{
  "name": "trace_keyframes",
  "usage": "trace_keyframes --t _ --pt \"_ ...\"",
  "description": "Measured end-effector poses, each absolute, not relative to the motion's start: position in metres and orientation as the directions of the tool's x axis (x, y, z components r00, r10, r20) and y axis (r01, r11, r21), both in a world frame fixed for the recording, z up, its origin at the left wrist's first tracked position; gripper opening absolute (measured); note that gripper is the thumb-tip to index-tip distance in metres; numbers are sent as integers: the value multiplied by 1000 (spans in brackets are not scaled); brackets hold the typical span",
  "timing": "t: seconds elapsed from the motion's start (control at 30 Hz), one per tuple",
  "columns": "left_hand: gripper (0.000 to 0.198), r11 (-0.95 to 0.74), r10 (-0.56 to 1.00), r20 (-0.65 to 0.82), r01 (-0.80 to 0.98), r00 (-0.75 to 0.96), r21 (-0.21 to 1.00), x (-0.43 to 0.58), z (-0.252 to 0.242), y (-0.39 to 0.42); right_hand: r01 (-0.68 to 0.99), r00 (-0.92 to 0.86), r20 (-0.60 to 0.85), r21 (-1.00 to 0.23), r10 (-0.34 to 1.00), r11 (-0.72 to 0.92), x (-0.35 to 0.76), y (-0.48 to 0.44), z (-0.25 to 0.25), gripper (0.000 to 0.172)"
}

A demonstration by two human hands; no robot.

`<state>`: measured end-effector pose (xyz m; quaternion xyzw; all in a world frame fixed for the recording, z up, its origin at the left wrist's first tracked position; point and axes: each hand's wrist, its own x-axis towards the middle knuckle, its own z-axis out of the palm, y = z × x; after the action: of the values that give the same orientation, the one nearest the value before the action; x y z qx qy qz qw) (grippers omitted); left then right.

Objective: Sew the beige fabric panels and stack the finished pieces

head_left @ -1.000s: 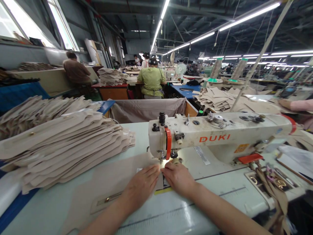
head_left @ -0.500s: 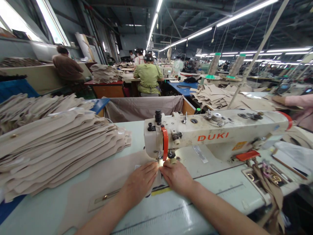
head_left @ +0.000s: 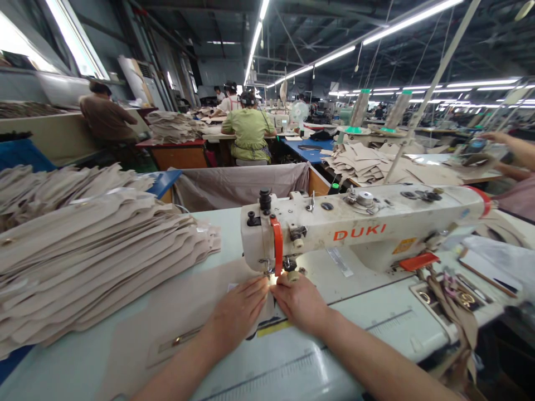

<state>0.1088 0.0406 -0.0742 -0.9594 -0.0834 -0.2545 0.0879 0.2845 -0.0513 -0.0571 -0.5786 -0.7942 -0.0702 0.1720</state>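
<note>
A beige fabric panel (head_left: 179, 301) lies on the sewing machine's pale green bed, its right edge under the presser foot. My left hand (head_left: 238, 309) rests on this panel, fingers close together and bent at the tips, holding the cloth just left of the needle. On the other side my right hand (head_left: 303, 303) pinches the cloth edge, its fingertips almost meeting the left ones. The white sewing machine (head_left: 313, 223) has an orange finger guard (head_left: 277, 245) right above both hands. A lamp lights the needle area; the stitch point itself is hidden by my fingers.
A tall stack of beige fabric pieces (head_left: 104, 262) stands left of the panel. At right, a parts tray (head_left: 453, 301) holds straps and metal rings. A cloth-lined bin (head_left: 242, 186) lies beyond the machine. Co-workers sit farther off; another person's arm (head_left: 512, 147) shows at right.
My view has shifted slightly, so the scene sits a little farther left. Both hands stay by the needle with the cloth. The co-worker's arm at right has lifted.
</note>
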Motion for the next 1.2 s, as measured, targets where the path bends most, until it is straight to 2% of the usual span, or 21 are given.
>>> trace_keyframes --t 0.2,0.47,0.8,1.03,1.2 --pt "38 -975 129 477 199 869 -98 109 -77 46 946 -269 348 -78 898 314 284 -52 -53 18" --pt "40 -971 180 423 230 888 -71 103 -82 61 955 -253 331 -65 909 289 284 -53 -51 21" --pt "36 -968 195 424 242 884 -59 109 -85 62 957 -238 343 -76 909 279 286 -53 -54 20" --pt "37 -957 202 421 270 884 -107 74 -79 28 915 -300 428 -124 852 385 277 -66 -60 16" --pt "36 -957 247 414 287 876 -36 54 -79 4 848 -399 445 -155 802 507 267 -72 -62 16"
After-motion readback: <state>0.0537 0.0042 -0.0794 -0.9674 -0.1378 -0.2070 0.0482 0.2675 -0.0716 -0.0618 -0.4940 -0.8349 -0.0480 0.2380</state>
